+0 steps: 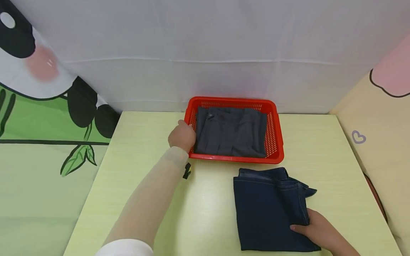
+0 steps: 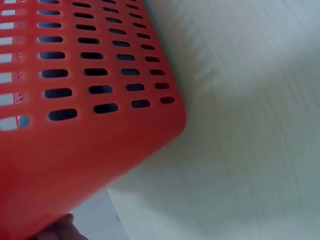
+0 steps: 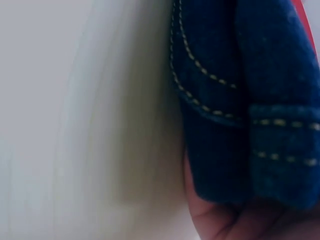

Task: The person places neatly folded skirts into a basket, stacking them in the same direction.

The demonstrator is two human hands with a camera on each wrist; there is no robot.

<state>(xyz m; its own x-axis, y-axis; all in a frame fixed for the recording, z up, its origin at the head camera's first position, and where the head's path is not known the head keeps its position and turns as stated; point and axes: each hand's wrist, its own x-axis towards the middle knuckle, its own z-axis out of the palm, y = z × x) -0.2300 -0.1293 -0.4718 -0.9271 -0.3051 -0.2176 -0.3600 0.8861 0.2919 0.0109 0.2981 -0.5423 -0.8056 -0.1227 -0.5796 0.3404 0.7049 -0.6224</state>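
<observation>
A red plastic basket (image 1: 278,142) sits at the far side of the table, with folded dark grey trousers (image 1: 230,133) lying inside. My left hand (image 1: 182,136) grips its left rim; in the left wrist view the perforated wall fills much of the frame, and a bit of the hand (image 2: 61,230) shows low at the left. In front of the basket, to the right, are folded dark blue jeans (image 1: 267,209). My right hand (image 1: 321,227) holds them by the right edge, thumb on top and fingers hidden beneath. Pale stitching on the denim (image 3: 215,125) shows up close in the right wrist view.
The pale wood-grain table (image 1: 205,220) meets a white cloth wall (image 1: 205,81) just behind the basket. A printed cartoon panel (image 1: 48,149) borders the left side, and a cream panel (image 1: 365,117) with a small heart stands on the right.
</observation>
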